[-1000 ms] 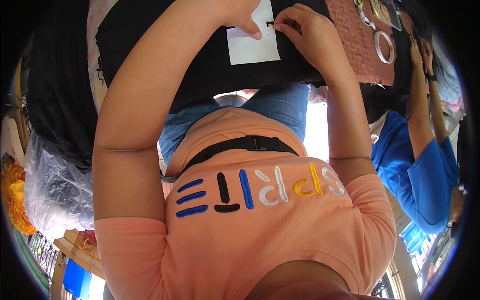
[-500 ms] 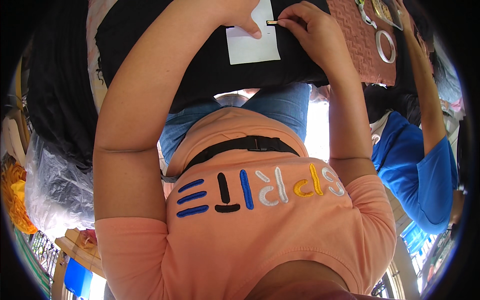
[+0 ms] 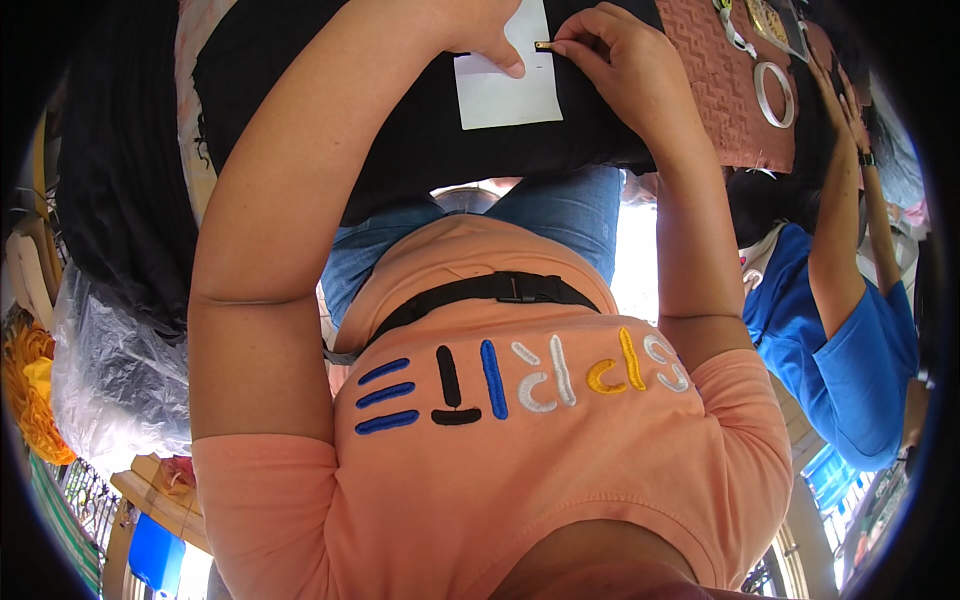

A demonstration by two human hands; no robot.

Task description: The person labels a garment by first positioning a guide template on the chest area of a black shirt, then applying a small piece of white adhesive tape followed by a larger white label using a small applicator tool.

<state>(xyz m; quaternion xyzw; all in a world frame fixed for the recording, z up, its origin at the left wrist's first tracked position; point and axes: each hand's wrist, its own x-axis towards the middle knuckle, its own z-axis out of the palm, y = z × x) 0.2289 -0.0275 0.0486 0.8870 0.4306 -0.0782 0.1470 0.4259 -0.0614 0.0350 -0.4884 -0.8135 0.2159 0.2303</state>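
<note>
A white sheet of paper (image 3: 510,100) lies on black cloth (image 3: 340,150) at the top of the view. My left hand (image 3: 485,30) rests on the sheet, thumb stretched out and pressed down; its other fingers are partly cut off by the upper edge. A dark slit shows beside that thumb. At the sheet's right edge, my right hand (image 3: 610,40) pinches a small flat gold-coloured metal piece (image 3: 543,45) between thumb and fingertips. The piece has a dark hole near its left end, and that end lies over the paper's edge.
On a brown textured cloth (image 3: 730,110) to the right lie a white ring like a tape roll (image 3: 774,95) and a clear case of gold bits (image 3: 775,25). A co-worker in a blue shirt (image 3: 850,370) reaches in there. Black fabric (image 3: 120,200) hangs at left above clear plastic (image 3: 115,370).
The gold piece has turned slightly in my right fingertips, its hole now showing. My left hand has hardly moved. At right, the co-worker's arms have shifted and a second forearm shows.
</note>
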